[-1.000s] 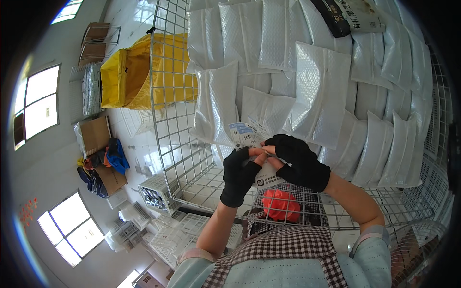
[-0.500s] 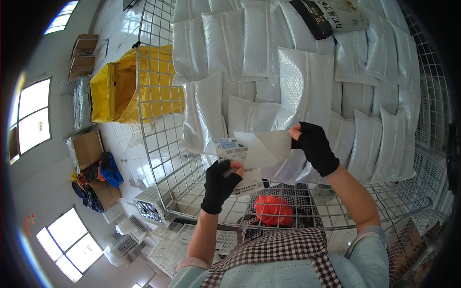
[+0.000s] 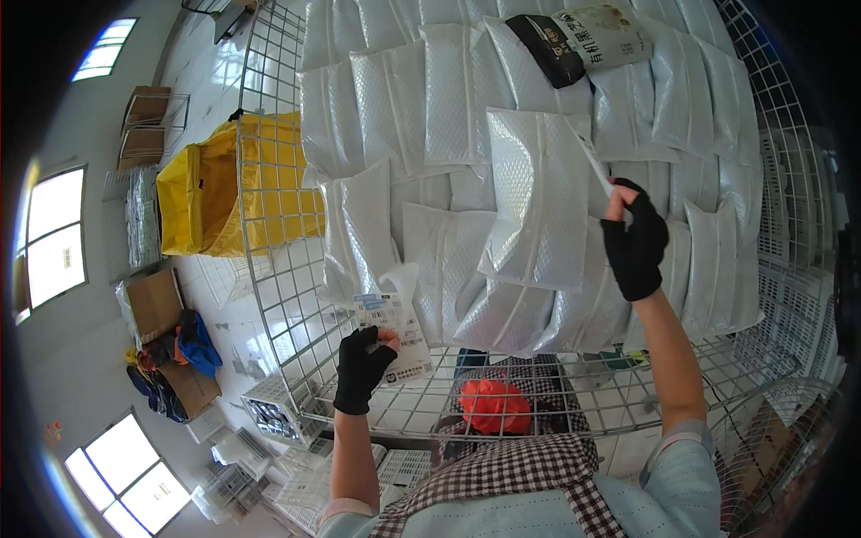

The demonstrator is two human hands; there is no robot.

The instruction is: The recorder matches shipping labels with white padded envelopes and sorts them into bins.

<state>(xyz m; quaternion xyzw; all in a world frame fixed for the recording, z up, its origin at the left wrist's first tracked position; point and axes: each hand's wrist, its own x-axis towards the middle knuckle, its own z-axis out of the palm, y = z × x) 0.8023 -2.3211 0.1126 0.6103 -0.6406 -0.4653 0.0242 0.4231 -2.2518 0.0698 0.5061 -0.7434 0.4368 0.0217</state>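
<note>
My left hand [image 3: 363,369], in a black fingerless glove, pinches a strip of printed white labels [image 3: 405,334] over the near left part of the packages. The strip's upper end curls, showing pale backing. My right hand [image 3: 635,240], gloved alike, grips one loose label [image 3: 590,160], seen nearly edge-on. It hovers by the right side of a silvery-white bubble mailer [image 3: 536,193], which lies on top of the others. Whether the label touches the mailer I cannot tell.
Many padded mailers [image 3: 390,108] fill a wire mesh cage [image 3: 269,193]. On them, at the far side, lies a printed black-and-pale bag [image 3: 583,45]. Outside on the left stand a yellow sack [image 3: 193,197] and a cardboard box [image 3: 152,305]. A red bundle [image 3: 495,408] shows below the near mesh.
My hands have drawn apart. The label in my right hand has come away from the strip and moved up and right; my left hand has shifted left and nearer with the strip.
</note>
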